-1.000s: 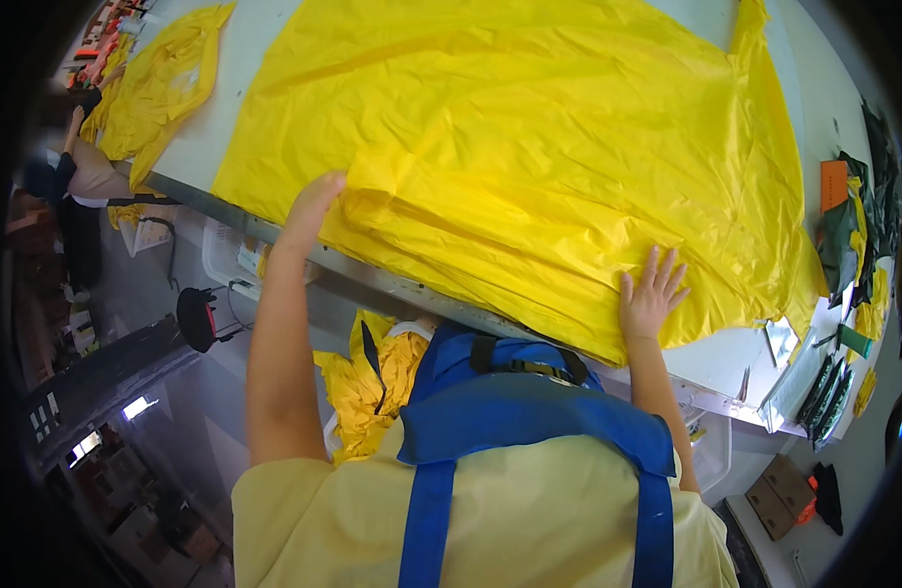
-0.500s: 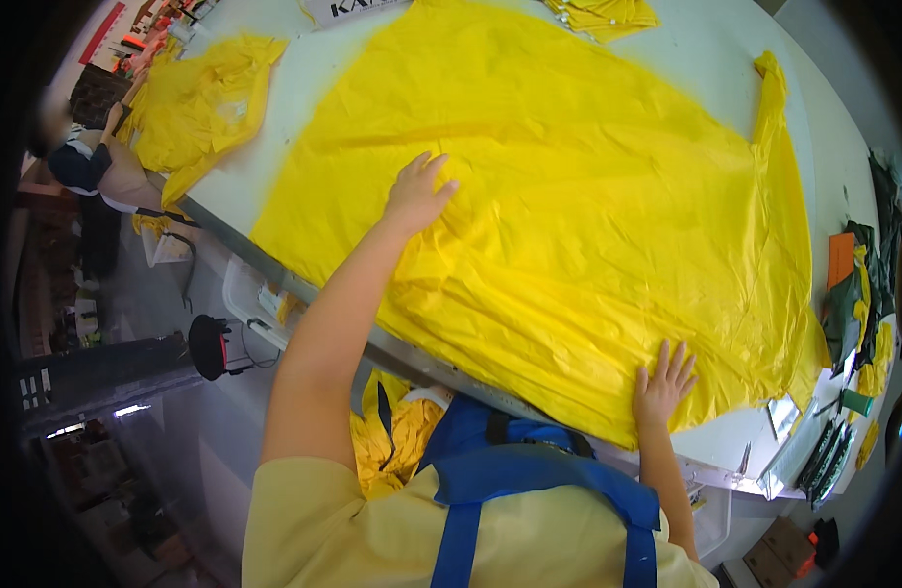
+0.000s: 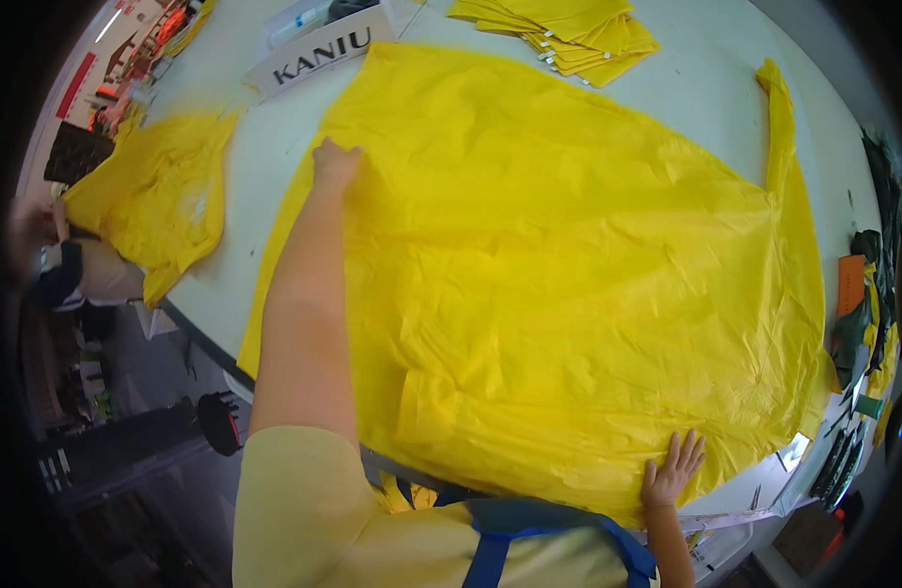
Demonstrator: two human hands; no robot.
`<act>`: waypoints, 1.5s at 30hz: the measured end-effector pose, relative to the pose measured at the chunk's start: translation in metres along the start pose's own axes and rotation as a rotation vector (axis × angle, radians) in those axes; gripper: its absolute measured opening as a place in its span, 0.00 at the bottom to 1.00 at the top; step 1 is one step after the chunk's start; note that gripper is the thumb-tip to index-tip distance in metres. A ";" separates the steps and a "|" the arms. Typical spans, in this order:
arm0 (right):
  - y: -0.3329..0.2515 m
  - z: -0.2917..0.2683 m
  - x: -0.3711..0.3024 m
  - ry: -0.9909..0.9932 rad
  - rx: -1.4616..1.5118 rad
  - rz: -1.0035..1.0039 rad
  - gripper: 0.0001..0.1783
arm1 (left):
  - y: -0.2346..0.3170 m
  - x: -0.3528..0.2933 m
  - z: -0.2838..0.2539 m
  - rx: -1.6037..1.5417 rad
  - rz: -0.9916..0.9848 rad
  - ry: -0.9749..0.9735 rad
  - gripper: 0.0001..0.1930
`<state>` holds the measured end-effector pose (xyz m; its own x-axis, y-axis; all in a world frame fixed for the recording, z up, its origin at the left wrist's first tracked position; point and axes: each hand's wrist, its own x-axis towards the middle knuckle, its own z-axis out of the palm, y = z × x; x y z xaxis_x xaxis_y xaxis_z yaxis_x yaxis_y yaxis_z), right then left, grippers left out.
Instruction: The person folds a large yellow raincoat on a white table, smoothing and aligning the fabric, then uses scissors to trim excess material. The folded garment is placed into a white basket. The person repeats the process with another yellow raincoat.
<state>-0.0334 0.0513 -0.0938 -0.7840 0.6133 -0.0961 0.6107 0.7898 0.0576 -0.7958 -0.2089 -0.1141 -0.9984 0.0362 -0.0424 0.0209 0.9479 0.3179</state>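
Observation:
A large sheet of thin, shiny yellow material lies spread and wrinkled over the white table. Near its upper left side my left hand rests on it, arm stretched far forward, thumb apart from the fingers; some fingers are foreshortened. Flat on the lower right part, close to the near edge, lies my right hand with its fingers spread. A narrow yellow strip extends from the sheet's right side toward the far end of the table.
A white box with dark lettering and a pile of yellow folded pieces sit beyond the sheet. At left, another person handles a yellow piece. An orange item and a green roll are at right. A dark stool stands below.
My left hand has moved forward and left across the sheet. My right hand stays flat near the close edge. The view has shifted forward, and the other person's yellow piece has spread lower.

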 end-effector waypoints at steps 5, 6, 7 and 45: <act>0.002 0.002 0.003 -0.011 0.030 -0.022 0.35 | -0.001 0.102 0.029 -0.263 -0.221 0.023 0.39; 0.006 0.006 0.004 -0.004 0.034 -0.039 0.35 | -0.020 0.134 0.030 -0.270 -0.274 -0.048 0.36; 0.010 0.009 0.006 -0.003 0.041 -0.053 0.35 | -0.036 0.165 0.028 -0.274 -0.320 -0.118 0.33; 0.000 0.002 -0.013 0.113 0.104 0.037 0.36 | -0.061 -0.430 -0.080 -0.294 0.309 -0.137 0.12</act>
<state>-0.0231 0.0428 -0.0945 -0.7646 0.6443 0.0173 0.6432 0.7644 -0.0444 -0.3716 -0.3076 -0.0396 -0.9313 0.3637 -0.0221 0.2815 0.7568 0.5899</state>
